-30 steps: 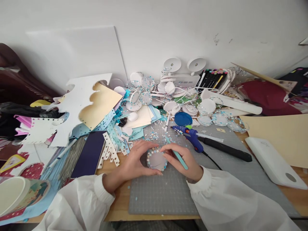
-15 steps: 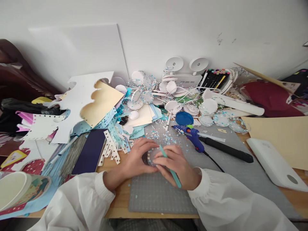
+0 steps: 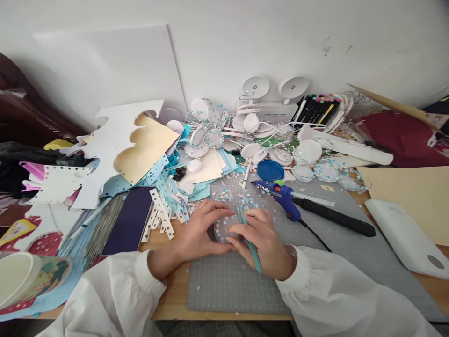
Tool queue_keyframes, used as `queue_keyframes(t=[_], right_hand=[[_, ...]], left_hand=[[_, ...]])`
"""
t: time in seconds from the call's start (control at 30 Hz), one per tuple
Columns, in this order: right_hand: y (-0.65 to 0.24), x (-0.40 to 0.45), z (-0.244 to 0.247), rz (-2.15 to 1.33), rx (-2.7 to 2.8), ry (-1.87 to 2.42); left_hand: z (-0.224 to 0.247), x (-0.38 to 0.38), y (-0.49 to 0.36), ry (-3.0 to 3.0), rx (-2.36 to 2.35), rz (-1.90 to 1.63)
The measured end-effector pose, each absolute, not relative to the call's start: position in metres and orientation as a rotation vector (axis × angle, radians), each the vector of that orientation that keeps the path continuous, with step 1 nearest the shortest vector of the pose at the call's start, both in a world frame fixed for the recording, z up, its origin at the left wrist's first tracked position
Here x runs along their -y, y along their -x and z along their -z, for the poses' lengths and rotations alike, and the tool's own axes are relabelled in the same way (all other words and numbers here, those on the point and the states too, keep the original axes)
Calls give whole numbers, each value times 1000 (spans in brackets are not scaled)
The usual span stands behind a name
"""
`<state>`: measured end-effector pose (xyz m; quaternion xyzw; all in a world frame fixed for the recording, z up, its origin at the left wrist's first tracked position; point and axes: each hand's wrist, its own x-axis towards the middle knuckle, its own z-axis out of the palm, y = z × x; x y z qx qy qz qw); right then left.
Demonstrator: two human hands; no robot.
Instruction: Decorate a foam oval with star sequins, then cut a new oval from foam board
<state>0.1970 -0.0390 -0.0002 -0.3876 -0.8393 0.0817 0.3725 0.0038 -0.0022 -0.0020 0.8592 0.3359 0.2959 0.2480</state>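
My left hand [image 3: 203,229] curves its thumb and fingers around a small round clear disc [image 3: 221,228] dotted with pale blue and white stars. From the right, the fingertips of my right hand [image 3: 263,241] meet the disc's near edge. Teal tweezers [image 3: 254,257] are held in that same hand, their tips pointing up and away from me beside the disc. Both hands are above the grey cutting mat [image 3: 224,290]. Loose star confetti [image 3: 247,200] lies scattered just beyond my fingers.
A blue glue gun [image 3: 286,203] with a black cord and a blue lid [image 3: 270,171] lie behind my right hand. White and blue star-trimmed discs [image 3: 308,152] pile up along the wall. A dark phone [image 3: 129,220] and a paper cup [image 3: 21,278] are on the left.
The tweezers have swung slightly to the right, off the disc, and two separate prongs now show. My left hand stays around the disc. The view has shifted a little.
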Motion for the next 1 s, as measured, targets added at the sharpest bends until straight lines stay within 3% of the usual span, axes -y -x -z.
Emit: queue_keyframes(t=[1.0], right_hand=[[-201,37,8,-372,2130,762]], left_hand=[[-1,0,-3,-2084,-741,-781]])
